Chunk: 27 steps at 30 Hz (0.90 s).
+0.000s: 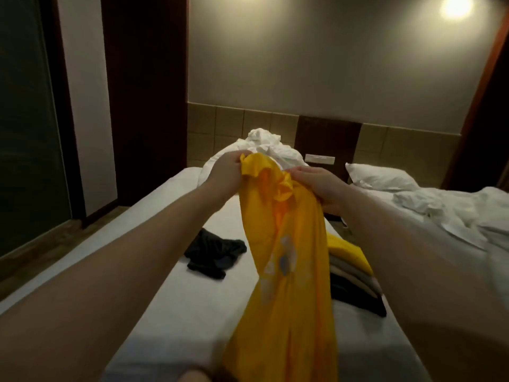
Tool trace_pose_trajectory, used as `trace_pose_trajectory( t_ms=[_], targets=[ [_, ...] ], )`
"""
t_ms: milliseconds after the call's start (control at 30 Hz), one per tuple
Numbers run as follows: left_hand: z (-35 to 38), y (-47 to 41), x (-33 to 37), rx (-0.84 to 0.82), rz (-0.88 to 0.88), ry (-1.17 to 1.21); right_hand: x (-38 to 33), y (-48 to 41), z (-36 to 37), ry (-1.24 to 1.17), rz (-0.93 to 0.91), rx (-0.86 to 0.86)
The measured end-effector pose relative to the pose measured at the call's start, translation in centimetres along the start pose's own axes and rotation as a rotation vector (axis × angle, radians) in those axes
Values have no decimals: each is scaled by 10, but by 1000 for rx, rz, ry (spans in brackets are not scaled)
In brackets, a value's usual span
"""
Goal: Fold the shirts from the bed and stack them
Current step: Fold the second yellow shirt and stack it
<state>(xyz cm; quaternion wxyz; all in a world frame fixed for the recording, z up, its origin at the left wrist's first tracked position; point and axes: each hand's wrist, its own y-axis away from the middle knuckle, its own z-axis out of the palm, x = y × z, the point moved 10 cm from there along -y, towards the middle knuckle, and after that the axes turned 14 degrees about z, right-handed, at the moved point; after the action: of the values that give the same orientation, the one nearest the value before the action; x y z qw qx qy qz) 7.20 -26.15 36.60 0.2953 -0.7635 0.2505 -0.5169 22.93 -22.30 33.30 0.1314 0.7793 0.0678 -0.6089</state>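
A yellow shirt with a pale print hangs in the air above the white bed. My left hand pinches its upper left edge and my right hand grips the bunched fabric on the right. Behind the hanging shirt, on the bed's right side, lies a stack of folded shirts with a yellow one on top and beige and black ones below. A crumpled dark shirt lies unfolded on the bed to the left of the hanging shirt.
White crumpled bedding is piled at the head of the bed. A second bed with a pillow and rumpled sheets stands to the right across a narrow gap. Dark wooden panels and a glass door line the left wall.
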Motion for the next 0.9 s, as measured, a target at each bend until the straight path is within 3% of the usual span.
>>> trace_pose_trajectory(
  t_ms=[200, 333, 467, 533, 767, 900],
  targets=[
    [32, 33, 6, -132, -101, -35, 59, 45, 27, 241, 141, -169],
    [45, 52, -3, -188, -194, -70, 56, 57, 40, 258, -6, -161],
    [54, 68, -7, -269, -207, -91, 23, 68, 36, 318, -327, 174],
    [57, 75, -7, -284, -204, -78, 20, 69, 33, 266, -395, 259],
    [68, 115, -33, -349, -232, 46, 33, 55, 8, -100, -280, 375],
    [79, 166, -79, -357, -391, 156, 32, 66, -38, -137, -241, 696]
  ],
)
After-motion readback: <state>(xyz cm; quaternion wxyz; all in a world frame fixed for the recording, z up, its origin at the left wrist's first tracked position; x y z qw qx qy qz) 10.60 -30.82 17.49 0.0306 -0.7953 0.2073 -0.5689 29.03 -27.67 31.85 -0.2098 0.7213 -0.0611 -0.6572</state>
